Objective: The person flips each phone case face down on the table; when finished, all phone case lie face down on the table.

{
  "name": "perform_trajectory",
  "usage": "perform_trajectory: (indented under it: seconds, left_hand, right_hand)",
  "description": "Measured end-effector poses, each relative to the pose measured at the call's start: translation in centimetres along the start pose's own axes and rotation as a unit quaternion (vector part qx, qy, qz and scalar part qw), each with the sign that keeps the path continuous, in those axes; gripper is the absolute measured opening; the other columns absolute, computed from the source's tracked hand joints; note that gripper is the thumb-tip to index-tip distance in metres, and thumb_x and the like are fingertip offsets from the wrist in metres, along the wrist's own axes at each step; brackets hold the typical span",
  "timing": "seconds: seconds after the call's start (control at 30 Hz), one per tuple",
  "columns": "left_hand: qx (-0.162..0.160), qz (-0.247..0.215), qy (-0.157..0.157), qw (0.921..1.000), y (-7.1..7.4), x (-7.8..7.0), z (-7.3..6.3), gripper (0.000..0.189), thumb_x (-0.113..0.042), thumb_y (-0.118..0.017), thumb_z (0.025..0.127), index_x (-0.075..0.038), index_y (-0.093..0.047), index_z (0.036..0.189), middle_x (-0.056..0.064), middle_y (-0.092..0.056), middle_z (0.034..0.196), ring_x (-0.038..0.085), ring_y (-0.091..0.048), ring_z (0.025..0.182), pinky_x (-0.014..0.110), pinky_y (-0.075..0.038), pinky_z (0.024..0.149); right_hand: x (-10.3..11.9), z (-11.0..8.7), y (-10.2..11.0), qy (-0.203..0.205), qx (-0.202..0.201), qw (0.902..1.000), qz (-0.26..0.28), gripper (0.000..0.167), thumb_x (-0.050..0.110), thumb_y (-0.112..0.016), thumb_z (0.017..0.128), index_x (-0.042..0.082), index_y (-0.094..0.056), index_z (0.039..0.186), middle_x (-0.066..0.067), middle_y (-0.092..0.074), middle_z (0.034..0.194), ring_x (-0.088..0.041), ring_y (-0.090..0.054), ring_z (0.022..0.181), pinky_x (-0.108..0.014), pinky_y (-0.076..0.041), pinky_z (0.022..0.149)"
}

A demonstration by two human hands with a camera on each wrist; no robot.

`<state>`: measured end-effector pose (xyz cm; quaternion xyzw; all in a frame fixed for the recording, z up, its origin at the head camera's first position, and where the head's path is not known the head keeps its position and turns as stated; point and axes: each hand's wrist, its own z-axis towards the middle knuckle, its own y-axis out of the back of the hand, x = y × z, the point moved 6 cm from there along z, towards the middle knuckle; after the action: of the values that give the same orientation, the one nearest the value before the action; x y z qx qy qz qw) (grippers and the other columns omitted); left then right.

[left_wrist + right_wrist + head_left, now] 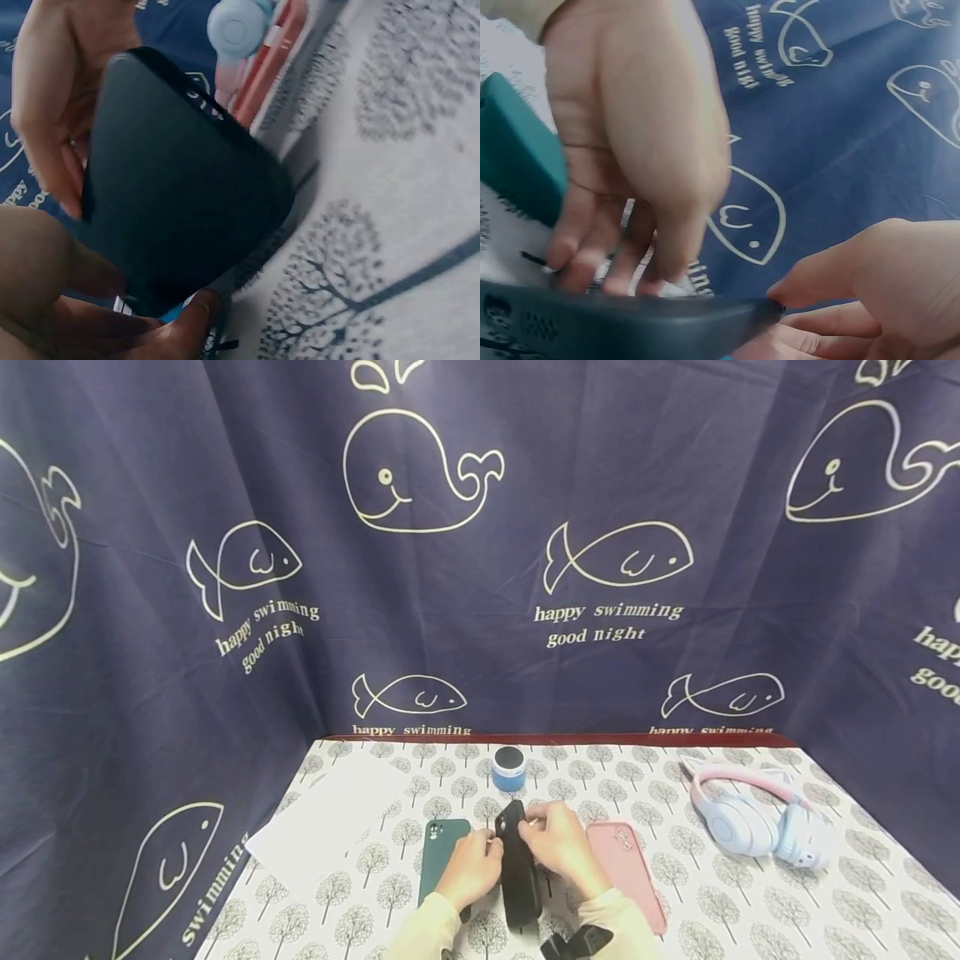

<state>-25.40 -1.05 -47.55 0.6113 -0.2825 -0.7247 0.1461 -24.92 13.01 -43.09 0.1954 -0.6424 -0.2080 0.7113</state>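
A black phone case [519,877] stands tilted at the middle of the table, its camera end up and away from me. My right hand [558,843] pinches its upper corner between thumb and fingers. On the opposite long edge, near the camera end, my left hand [476,864] grips it with thumb and fingertips. The left wrist view shows the smooth dark back of the case [180,172] with a slot along its side. Whether a phone sits inside, I cannot tell. Under my left forearm lies a green phone case [442,852], partly covered.
Just right of my right hand lies a pink phone case [630,877]. A blue speaker [509,770] stands behind the hands. Cat-ear headphones [742,822] lie at the right, and white paper [330,822] at the left. A dark blue curtain [510,643] hangs behind the table.
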Motion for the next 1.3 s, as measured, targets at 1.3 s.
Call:
perform_trajectory:
  seconds: [1.3]
  left_hand:
    - [0.037,0.049,-0.008,0.9981,-0.8,-0.1,-0.4,0.03,-0.015,-0.076,0.084,0.003,-0.065,0.105,0.006,-0.058,0.088,0.025,-0.058,0.082,0.049,-0.05,0.08]
  right_hand:
    - [-4.5,0.9,-0.6,-0.044,-0.01,0.9887,-0.143,0.026,0.011,-0.085,0.067,-0.001,-0.068,0.082,-0.009,-0.064,0.071,-0.023,-0.057,0.063,-0.038,-0.049,0.058]
